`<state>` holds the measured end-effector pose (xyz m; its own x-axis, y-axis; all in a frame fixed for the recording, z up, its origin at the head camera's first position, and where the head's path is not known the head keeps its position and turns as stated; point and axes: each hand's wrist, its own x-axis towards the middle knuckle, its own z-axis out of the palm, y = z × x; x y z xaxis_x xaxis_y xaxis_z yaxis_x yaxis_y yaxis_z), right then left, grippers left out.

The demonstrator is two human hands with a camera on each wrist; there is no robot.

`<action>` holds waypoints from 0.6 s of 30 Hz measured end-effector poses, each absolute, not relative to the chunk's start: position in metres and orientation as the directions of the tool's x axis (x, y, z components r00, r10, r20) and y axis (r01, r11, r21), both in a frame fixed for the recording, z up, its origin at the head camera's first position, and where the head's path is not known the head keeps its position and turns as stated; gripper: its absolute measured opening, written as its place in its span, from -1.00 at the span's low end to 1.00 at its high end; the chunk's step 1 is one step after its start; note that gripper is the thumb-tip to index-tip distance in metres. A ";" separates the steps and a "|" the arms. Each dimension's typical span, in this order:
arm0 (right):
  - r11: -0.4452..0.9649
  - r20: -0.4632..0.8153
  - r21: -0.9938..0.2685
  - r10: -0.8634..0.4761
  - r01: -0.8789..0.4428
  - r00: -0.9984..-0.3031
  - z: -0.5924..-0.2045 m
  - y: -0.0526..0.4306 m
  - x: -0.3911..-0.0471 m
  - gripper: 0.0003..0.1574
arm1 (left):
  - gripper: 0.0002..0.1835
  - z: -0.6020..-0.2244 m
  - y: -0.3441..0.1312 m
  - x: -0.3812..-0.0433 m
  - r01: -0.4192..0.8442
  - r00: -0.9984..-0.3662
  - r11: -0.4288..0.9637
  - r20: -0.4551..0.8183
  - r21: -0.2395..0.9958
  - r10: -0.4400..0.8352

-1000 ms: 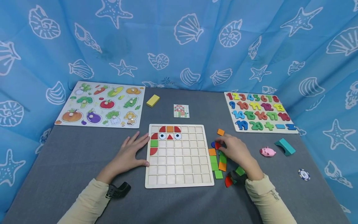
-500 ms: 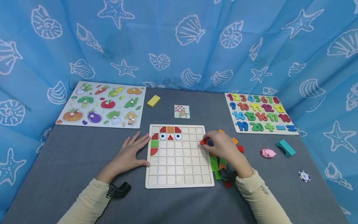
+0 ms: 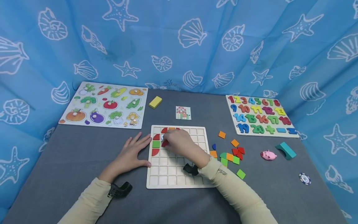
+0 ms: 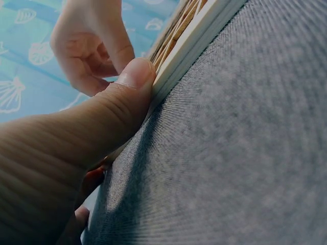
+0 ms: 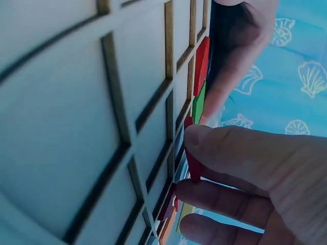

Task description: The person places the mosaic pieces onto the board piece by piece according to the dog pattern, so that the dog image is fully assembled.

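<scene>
My left hand (image 3: 130,157) lies with spread fingers against the left edge of a wooden grid board (image 3: 167,180); its thumb (image 4: 134,79) touches the rim in the left wrist view. Over the upper left cells is my right hand (image 3: 180,142), pinching a red tile (image 5: 193,166) between thumb and finger. Beside it in the left column sit a green square tile (image 3: 156,144) and a red quarter-round tile (image 3: 155,152). The right hand partly hides the top tiles, including the eye tiles and an orange square.
Loose green, orange, red and blue tiles (image 3: 229,156) lie right of the board. Behind it are a pattern card (image 3: 183,113), yellow block (image 3: 155,102), vegetable puzzle (image 3: 96,101) and number puzzle (image 3: 232,107). Farther right: toy pig (image 3: 268,155), teal arch (image 3: 286,150), chip (image 3: 305,179).
My right hand has picked up a red tile from the loose pieces and carried it left across the board to the upper left cells. The left hand has stayed at the board's edge.
</scene>
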<state>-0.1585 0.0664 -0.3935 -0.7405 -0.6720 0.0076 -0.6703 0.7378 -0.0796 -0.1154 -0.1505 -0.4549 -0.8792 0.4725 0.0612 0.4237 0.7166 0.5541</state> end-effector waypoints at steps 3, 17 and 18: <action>0.740 -0.013 -0.098 -0.669 -0.665 -0.743 -0.397 0.065 -0.159 -0.82 | 0.05 -0.456 -0.150 -0.116 0.427 -0.879 0.717 0.065 0.551 0.473; 0.789 0.012 -0.233 -0.583 -0.569 -0.813 -0.384 0.097 -0.148 -0.65 | 0.06 -0.456 -0.150 -0.116 0.421 -0.880 0.722 0.052 0.549 0.473; 0.808 0.028 -0.243 -0.548 -0.537 -0.836 -0.383 0.109 -0.146 -0.63 | 0.06 -0.456 -0.150 -0.116 0.420 -0.880 0.722 0.052 0.550 0.473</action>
<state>-0.1464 0.1086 -0.3827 -0.8361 -0.5478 0.0279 -0.5372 0.8076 -0.2431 -0.1161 -0.1496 -0.4560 -0.8796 0.4730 0.0517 0.4204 0.7215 0.5502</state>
